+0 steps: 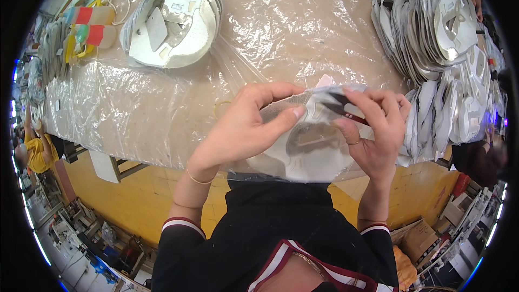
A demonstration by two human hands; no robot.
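Note:
At the near edge of the table, my left hand (254, 121) pinches the edge of a white shoe upper (319, 165) between thumb and fingers. A mesh-like lining shows along the pinched edge. The rest of the upper hangs down toward me, lying over the table's front edge. In my right hand (378, 124) is a small dark pair of thread snips (336, 103), its fingers and thumb closed around it. The snips are up against the top edge of the upper, just right of my left fingertips. Where the blades meet the material is partly blurred.
A pile of white uppers (167, 48) lies at the back left of the plastic-covered table (281, 27). Taller stacks of uppers (432, 21) stand along the right. Bottles with red bands (100, 36) sit at the far left. Another person in yellow (40, 151) is beyond the left end.

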